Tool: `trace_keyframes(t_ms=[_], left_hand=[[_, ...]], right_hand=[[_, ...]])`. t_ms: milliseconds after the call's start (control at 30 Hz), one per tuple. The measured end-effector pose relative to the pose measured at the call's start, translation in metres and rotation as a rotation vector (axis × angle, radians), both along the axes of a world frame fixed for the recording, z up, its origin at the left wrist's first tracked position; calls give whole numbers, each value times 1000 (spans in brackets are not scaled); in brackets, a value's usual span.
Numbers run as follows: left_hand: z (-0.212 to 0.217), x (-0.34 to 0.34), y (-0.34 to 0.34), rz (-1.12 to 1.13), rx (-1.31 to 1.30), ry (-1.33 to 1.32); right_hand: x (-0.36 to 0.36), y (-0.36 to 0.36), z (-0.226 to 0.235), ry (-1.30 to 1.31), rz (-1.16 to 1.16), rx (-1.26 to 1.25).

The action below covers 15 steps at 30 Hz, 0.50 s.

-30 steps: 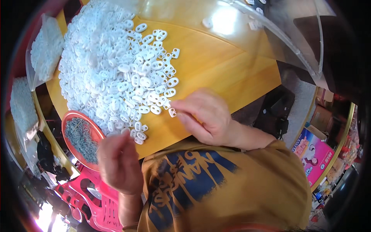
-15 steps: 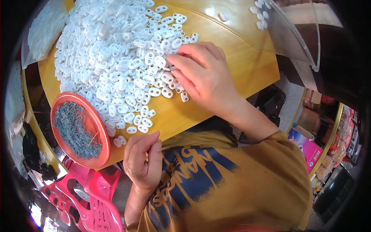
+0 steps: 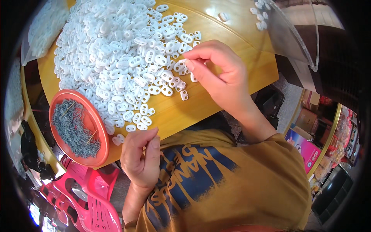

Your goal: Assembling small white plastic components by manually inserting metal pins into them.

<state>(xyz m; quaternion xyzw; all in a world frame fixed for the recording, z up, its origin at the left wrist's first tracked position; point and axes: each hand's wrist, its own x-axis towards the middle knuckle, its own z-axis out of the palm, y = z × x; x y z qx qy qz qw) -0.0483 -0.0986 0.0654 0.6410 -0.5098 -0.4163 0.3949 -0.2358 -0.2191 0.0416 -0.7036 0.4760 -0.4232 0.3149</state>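
Observation:
A big heap of white plastic two-hole cord-lock pieces (image 3: pixel 112 50) covers much of the yellow table (image 3: pixel 216 98). At its right edge my right hand (image 3: pixel 226 73) has thumb and forefinger brought together on one small white cord-lock piece (image 3: pixel 185 62), mostly hidden by the fingertips. Loose pieces lie just under that hand. My left hand (image 3: pixel 141 156) stays near the table's front edge, in front of my shirt. Its fingers are curled, thumb close to forefinger; whatever is between them cannot be made out. Left of it stands an orange-red bowl (image 3: pixel 101 149) full of small grey metal springs (image 3: pixel 73 127).
Two thin sticks lie among the springs. A clear plastic bin (image 3: pixel 305 42) stands at the far right, with several white pieces (image 3: pixel 259 15) beside it. A clear bag (image 3: pixel 44 33) is at the far left. A pink plastic chair (image 3: pixel 91 193) sits below the bowl.
My right hand has drawn back slightly to the right from the heap, its thumb and forefinger now pinched together. My left hand has shifted only slightly.

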Motion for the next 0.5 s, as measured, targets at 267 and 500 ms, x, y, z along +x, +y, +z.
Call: trace_keyframes(t_ms=[267,500], left_hand=[[24,-8,-25,71,-71,446],[17,2,-12,130,-160,563]], right_hand=[[27,34,46,-830,285,808],[47,50,40,-773,412,778]])
